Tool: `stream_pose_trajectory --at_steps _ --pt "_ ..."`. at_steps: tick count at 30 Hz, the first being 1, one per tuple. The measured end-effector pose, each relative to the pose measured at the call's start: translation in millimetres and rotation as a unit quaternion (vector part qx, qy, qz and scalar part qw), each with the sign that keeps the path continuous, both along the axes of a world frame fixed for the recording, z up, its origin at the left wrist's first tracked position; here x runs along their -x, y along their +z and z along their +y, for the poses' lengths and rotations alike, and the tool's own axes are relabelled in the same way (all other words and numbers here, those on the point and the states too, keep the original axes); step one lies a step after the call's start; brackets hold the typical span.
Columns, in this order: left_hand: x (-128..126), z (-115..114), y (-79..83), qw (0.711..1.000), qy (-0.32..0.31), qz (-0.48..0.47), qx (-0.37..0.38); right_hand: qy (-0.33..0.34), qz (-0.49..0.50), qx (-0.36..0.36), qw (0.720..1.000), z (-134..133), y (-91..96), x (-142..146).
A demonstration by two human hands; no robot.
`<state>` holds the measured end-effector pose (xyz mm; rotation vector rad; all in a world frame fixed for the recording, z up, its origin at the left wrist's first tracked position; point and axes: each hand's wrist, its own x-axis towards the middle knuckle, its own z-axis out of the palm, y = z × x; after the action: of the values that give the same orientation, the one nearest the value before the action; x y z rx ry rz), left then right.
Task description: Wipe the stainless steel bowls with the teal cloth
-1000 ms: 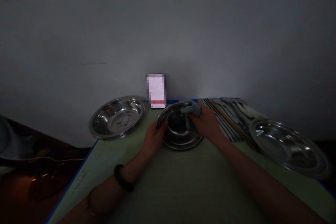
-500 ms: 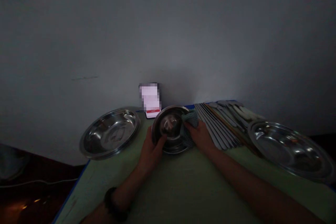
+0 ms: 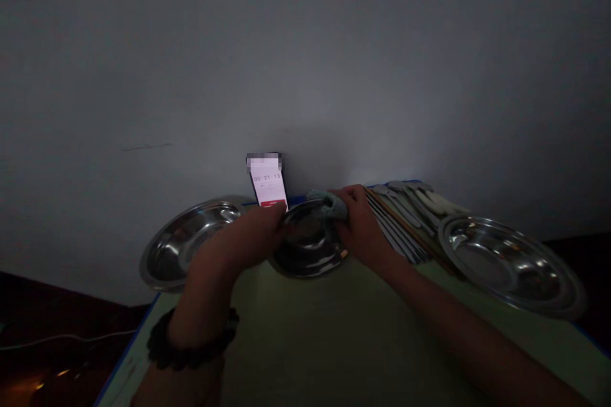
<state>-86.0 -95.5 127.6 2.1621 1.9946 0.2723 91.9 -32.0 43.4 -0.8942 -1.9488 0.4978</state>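
Observation:
A small shiny metal bowl (image 3: 308, 261) is between my hands over the middle of the table, its inside tilted toward me. My left hand (image 3: 258, 229) grips the bowl's left rim; most of its fingers are hidden behind the wrist and rim. At the right rim, my right hand (image 3: 360, 222) is closed on a grey-green cloth (image 3: 329, 203), which is folded over the bowl's edge and pressed to it. A dark beaded bracelet (image 3: 191, 343) circles my left wrist.
Left stands a wide metal basin (image 3: 162, 261), partly behind my left arm. A lit phone (image 3: 270, 181) leans on the wall. To the right lie several chopsticks (image 3: 396, 235), spoons (image 3: 403, 206) and another metal basin (image 3: 515, 267) on the green table (image 3: 296, 343).
My left hand has moved from the bowl's lower left up to its upper left rim, wrist turned over. The cloth has shifted from inside the right wall to the top right rim.

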Motion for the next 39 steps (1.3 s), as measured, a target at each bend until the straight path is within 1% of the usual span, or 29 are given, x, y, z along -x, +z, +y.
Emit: stream_pose_trajectory --at_steps 1,3,4,6,8,10,13,15,18,21,24,26,28,30,32,34,37,39 --pt "-1 -1 8.9 1.0 -0.006 -0.006 0.009 0.002 -0.026 0.005 1.0 -5 12.2 -2" --pt "-3 -6 24.1 0.999 -0.021 -0.036 -0.013 0.006 -0.062 0.015 0.998 -17 36.4 -7" --pt "-4 -10 30.0 0.998 -0.023 -0.052 -0.031 0.024 -0.064 0.016 0.998 -23 47.7 -9" --pt "-5 -18 37.9 0.994 -0.021 -0.081 -0.064 0.084 -0.062 0.031 0.994 -35 67.8 -11" --pt "-3 -25 41.2 0.991 -0.013 -0.102 -0.09 0.125 -0.041 0.068 0.989 -41 84.5 -12" --pt "-1 -28 41.8 0.986 -0.005 -0.118 -0.117 0.129 -0.027 0.078 0.988 -41 98.2 -10" --pt "2 -30 41.5 0.98 0.001 -0.129 -0.153 0.117 -0.059 0.015 0.991 -35 111.2 -6" --pt "3 -29 41.1 0.98 -0.013 -0.126 -0.153 0.123 -0.094 -0.021 0.988 -31 113.6 -5" --pt "3 -29 39.9 0.986 -0.036 -0.107 -0.125 0.144 -0.138 -0.034 0.979 -28 110.2 -6" --pt "2 -28 38.9 0.991 -0.053 -0.092 -0.086 0.146 -0.208 -0.047 0.966 -32 106.2 -8" --pt "0 -28 40.7 0.988 -0.073 -0.119 -0.059 0.138 -0.263 -0.058 0.953 -39 106.8 -9" --pt "1 -29 43.0 0.984 -0.073 -0.147 -0.067 0.135 -0.26 -0.065 0.954 -42 108.2 -8" --pt "3 -29 44.1 0.978 -0.069 -0.175 -0.087 0.133 -0.234 -0.073 0.96 -40 108.1 -6" --pt "5 -27 42.8 0.969 -0.061 -0.209 -0.115 0.121 -0.183 -0.095 0.971 -33 105.2 -4" --pt "5 -24 39.6 0.956 -0.042 -0.244 -0.155 0.082 -0.104 -0.124 0.983 -22 99.8 -3" --pt "3 -19 35.8 0.941 -0.012 -0.27 -0.204 0.025 -0.017 -0.134 0.991 -11 93.5 -2" --pt "-1 -14 32.9 0.917 0.035 -0.299 -0.263 -0.032 0.103 -0.085 0.991 0 86.5 -1" --pt "-4 -13 33.0 0.895 0.069 -0.321 -0.301 -0.049 0.194 -0.035 0.979 3 84.6 2"
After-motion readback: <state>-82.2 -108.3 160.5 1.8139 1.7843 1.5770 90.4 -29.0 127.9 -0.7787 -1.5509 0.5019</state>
